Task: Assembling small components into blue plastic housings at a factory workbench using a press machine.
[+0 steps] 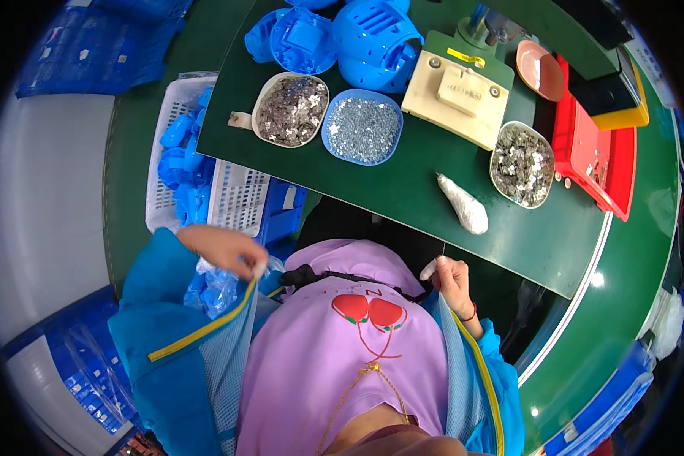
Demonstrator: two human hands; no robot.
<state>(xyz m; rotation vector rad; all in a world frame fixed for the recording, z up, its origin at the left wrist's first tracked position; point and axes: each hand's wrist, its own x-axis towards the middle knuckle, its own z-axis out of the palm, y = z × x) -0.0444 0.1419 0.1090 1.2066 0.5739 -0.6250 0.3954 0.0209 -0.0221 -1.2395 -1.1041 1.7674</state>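
The lower body is cut off by the frame edge, and a lilac shirt [342,357] with a red cherry print fills the near view under an open blue jacket [182,365] lined with pale mesh and edged with a yellow zip. The jacket's left front edge is pinched by the closed left hand [228,251]; what lies under its white-taped fingertips cannot be made out. The right front edge is gripped by the right hand [452,281], curled shut, one finger taped. Crinkled clear bags of blue parts [213,285] are half hidden behind the left hand. Farther off, on the smooth green table [403,197], a knotted white bag [463,205], three dishes of glittering metal bits [362,128] and a cream block fixture [456,91] are seen, with glossy blue plastic shells [357,34] beyond, cut off at the top
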